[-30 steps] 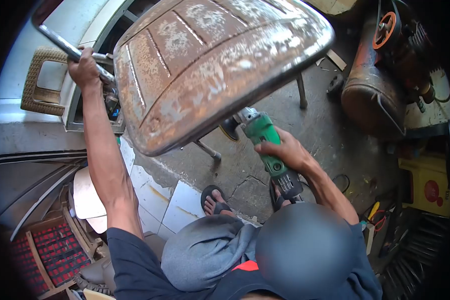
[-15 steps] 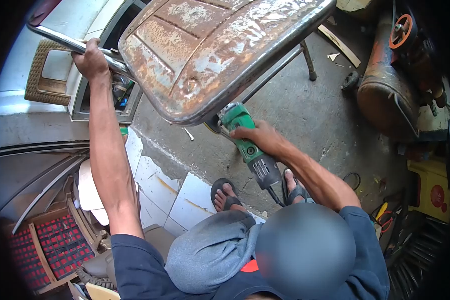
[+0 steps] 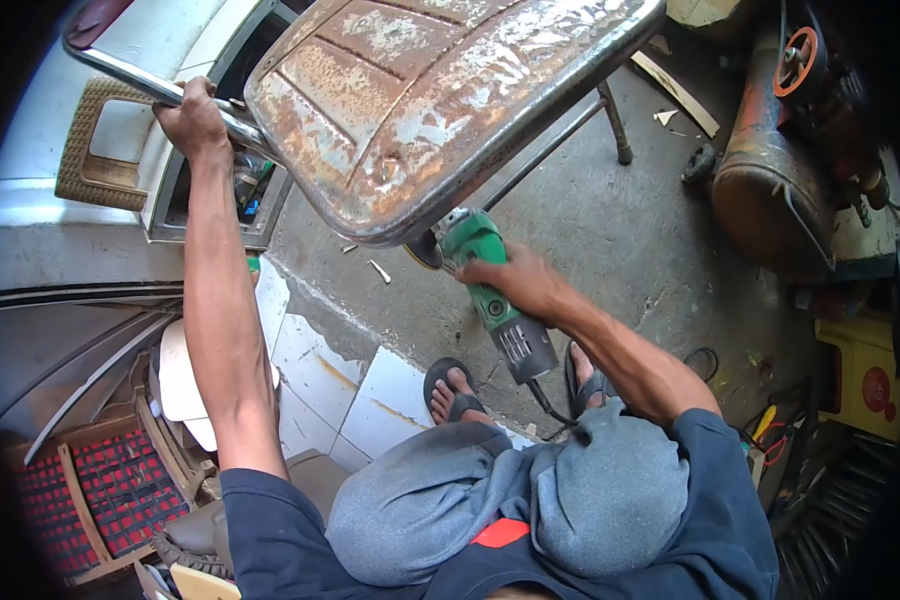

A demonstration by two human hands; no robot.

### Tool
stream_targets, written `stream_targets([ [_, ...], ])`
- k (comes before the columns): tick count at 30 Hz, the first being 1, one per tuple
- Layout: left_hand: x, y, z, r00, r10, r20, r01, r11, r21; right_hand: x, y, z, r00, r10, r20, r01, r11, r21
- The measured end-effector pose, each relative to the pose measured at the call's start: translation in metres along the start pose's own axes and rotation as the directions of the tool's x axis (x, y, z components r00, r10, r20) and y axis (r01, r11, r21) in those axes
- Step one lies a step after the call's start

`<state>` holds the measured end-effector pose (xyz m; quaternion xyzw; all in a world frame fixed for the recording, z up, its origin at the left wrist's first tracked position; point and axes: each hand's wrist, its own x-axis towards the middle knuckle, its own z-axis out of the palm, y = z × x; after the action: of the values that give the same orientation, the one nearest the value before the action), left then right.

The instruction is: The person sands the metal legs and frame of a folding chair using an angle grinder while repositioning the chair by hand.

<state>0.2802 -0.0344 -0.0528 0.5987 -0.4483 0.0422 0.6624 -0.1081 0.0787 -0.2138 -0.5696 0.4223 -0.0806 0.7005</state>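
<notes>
The seat, just right of the left hand and ahead of the right hand, is brown with rust, mottled with pale, shiny patches and scored by pressed grooves; its rim is darker. The left hand is closed around the chair's bare metal tube. The right hand grips the green grinder, whose disc sits by the seat's near corner; contact is unclear. A second ago the grinder was farther along that edge; the left hand's hold is unchanged.
</notes>
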Motion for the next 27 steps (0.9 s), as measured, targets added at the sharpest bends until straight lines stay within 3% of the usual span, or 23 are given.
stream_targets([
  [3, -0.001, 0.000, 0.003, 1.000, -0.002, -0.019, 0.001, 0.999, -0.052, 0.001, -0.008, 0.004, 0.992, -0.097, -0.077, 0.093, 0.994, -0.060],
  [7, -0.005, 0.005, 0.002, 1.000, 0.003, -0.006, -0.003, 0.998, -0.055, 0.025, -0.044, 0.010, 0.991, -0.122, -0.058, 0.118, 0.990, -0.075],
  [11, -0.003, 0.004, 0.004, 0.999, -0.024, -0.028, 0.022, 0.998, -0.059, 0.015, -0.019, 0.011, 0.986, -0.143, -0.089, 0.139, 0.989, -0.050],
  [14, -0.001, -0.003, 0.003, 1.000, -0.002, -0.020, 0.002, 1.000, -0.022, -0.001, 0.003, 0.007, 0.987, -0.140, -0.075, 0.135, 0.989, -0.066],
  [16, -0.017, 0.018, 0.007, 0.995, -0.094, -0.034, 0.091, 0.992, -0.087, 0.002, 0.002, 0.007, 0.997, 0.012, -0.081, -0.012, 1.000, -0.004],
  [18, -0.019, 0.023, 0.008, 0.996, -0.080, -0.043, 0.078, 0.995, -0.062, 0.013, -0.011, 0.011, 0.998, -0.035, -0.061, 0.036, 0.999, 0.011],
  [20, -0.002, -0.009, 0.004, 0.996, 0.054, -0.065, -0.051, 0.998, 0.036, 0.022, -0.027, 0.016, 0.996, -0.065, -0.066, 0.068, 0.997, 0.046],
  [21, -0.012, -0.001, 0.003, 0.999, -0.050, 0.008, 0.051, 0.989, -0.139, 0.026, -0.038, 0.018, 0.979, -0.183, -0.085, 0.183, 0.983, -0.007],
  [23, -0.010, -0.004, 0.001, 1.000, 0.023, 0.021, -0.020, 0.993, -0.120, 0.028, -0.052, 0.022, 0.935, -0.335, -0.118, 0.319, 0.938, -0.139],
  [27, -0.020, 0.020, 0.010, 0.995, 0.070, -0.070, -0.069, 0.997, 0.022, 0.020, -0.046, 0.028, 0.947, -0.294, -0.131, 0.272, 0.948, -0.163],
])
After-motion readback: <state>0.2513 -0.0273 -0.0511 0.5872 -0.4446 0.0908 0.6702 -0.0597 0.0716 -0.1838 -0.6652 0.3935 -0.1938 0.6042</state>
